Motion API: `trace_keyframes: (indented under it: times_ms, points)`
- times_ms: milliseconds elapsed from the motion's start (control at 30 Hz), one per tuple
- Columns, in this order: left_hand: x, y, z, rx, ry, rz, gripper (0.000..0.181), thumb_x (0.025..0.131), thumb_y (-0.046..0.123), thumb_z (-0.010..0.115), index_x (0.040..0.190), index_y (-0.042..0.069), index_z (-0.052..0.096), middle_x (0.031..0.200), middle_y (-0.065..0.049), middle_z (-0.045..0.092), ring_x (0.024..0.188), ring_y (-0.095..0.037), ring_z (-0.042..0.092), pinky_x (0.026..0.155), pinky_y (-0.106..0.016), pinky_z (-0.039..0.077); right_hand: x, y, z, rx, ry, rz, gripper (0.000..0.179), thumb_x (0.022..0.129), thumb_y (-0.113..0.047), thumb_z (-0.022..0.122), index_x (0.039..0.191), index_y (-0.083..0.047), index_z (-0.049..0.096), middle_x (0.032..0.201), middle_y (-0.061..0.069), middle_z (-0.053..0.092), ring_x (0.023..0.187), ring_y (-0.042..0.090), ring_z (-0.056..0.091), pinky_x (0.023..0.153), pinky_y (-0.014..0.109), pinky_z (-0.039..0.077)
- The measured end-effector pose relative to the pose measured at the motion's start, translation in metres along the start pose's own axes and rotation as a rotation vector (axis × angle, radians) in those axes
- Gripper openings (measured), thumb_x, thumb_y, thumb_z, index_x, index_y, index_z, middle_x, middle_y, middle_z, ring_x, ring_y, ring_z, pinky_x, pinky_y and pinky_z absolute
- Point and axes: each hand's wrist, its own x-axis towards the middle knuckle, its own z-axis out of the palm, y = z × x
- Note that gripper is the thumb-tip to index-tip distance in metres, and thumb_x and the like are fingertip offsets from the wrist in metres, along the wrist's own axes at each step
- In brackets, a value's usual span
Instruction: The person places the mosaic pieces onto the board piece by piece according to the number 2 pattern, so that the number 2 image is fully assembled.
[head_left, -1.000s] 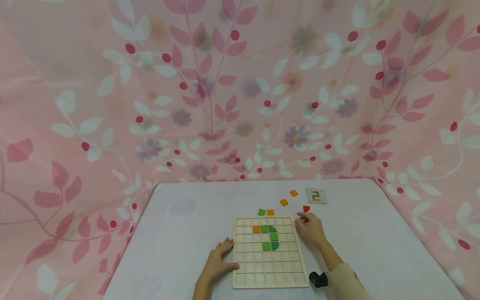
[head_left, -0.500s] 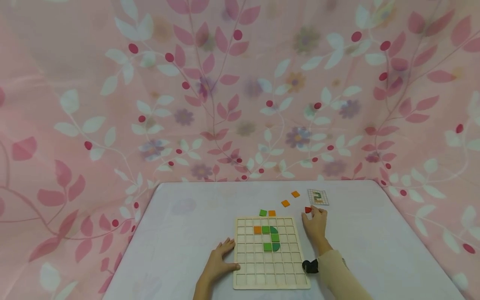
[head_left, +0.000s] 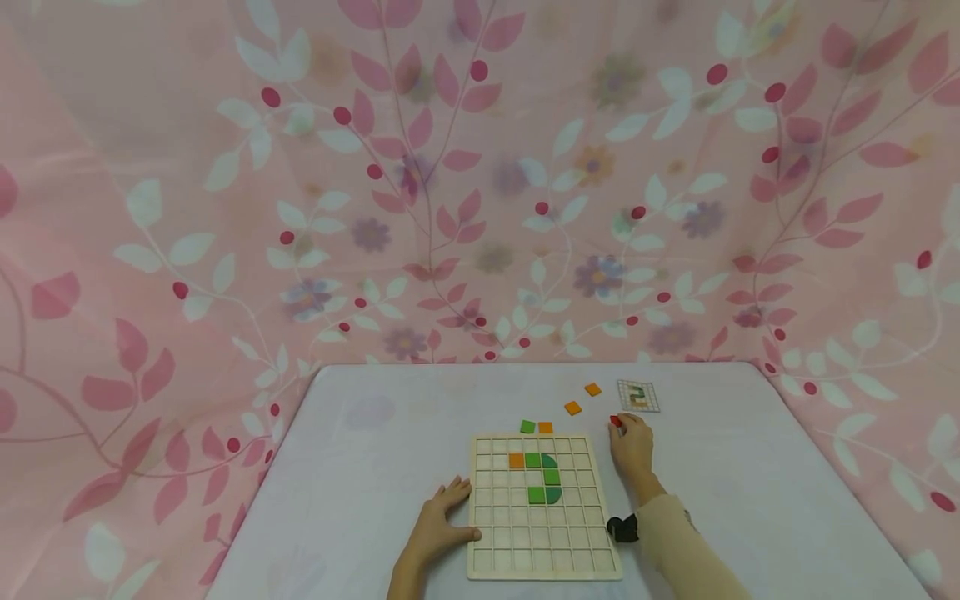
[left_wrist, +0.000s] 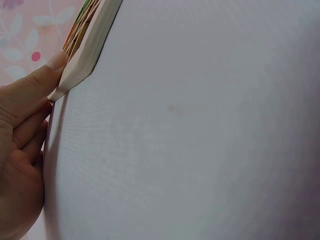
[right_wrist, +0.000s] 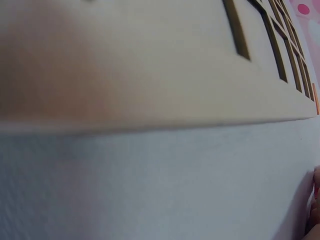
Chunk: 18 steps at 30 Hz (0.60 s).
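Note:
A square wooden grid board (head_left: 543, 537) lies on the white table, with an orange square tile (head_left: 517, 461), several green square tiles (head_left: 536, 495) and two dark green rounded tiles (head_left: 552, 496) set in its cells. My left hand (head_left: 441, 525) rests along the board's left edge, fingers spread and thumb over the rim; the left wrist view shows the thumb (left_wrist: 37, 85) against the board's side. Beyond the far right corner, my right hand (head_left: 632, 446) pinches a red rounded tile (head_left: 615, 421) at the fingertips, partly hidden by them.
Behind the board lie a loose green tile (head_left: 528, 427) and several loose orange tiles (head_left: 573, 408). A small pattern card (head_left: 638, 397) printed with a grid sits at the back right. The black wrist camera (head_left: 622, 528) overlaps the board's right edge. Floral pink cloth (head_left: 480, 183) hangs behind the table.
My right hand has moved from the board's far right corner slightly to the right, and its fingers have closed on the red tile. The left hand has stayed at the board's edge.

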Motion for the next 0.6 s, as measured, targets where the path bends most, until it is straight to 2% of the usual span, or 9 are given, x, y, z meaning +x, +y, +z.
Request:
trace_keyframes:
  times_ms: [200,333,600]
  points:
    - [-0.0006,0.0005,-0.0001,-0.008,-0.004,-0.009,0.081,0.059,0.026,0.086,0.126,-0.005,0.055,0.134,-0.019,0.052,0.131,-0.039,0.038,0.109,-0.057,0.018,0.0002,0.0030,0.0033,0.029,0.024,-0.045,0.024,0.077,0.003,0.066,0.097,0.015,0.065,0.098,0.032,0.063,0.090,0.048,0.058,0.081,0.057,0.046]
    - [-0.0007,0.0010,-0.0005,-0.001,0.001,-0.008,0.081,0.059,0.027,0.086,0.126,-0.005,0.055,0.134,-0.019,0.052,0.131,-0.039,0.038,0.109,-0.057,0.018,0.0011,0.0037,0.0036,0.056,0.018,-0.087,0.023,0.076,0.009,0.059,0.098,0.015,0.065,0.096,0.031,0.063,0.089,0.048,0.059,0.079,0.057,0.047]
    - [0.0017,0.0019,-0.0014,0.004,-0.006,-0.001,0.081,0.059,0.027,0.086,0.126,-0.005,0.055,0.133,-0.020,0.053,0.131,-0.038,0.039,0.110,-0.055,0.018,0.0022,-0.0012,0.0013,0.007,-0.027,-0.078,0.029,0.079,0.013,0.046,0.102,0.015,0.064,0.096,0.033,0.059,0.086,0.051,0.056,0.078,0.058,0.047]
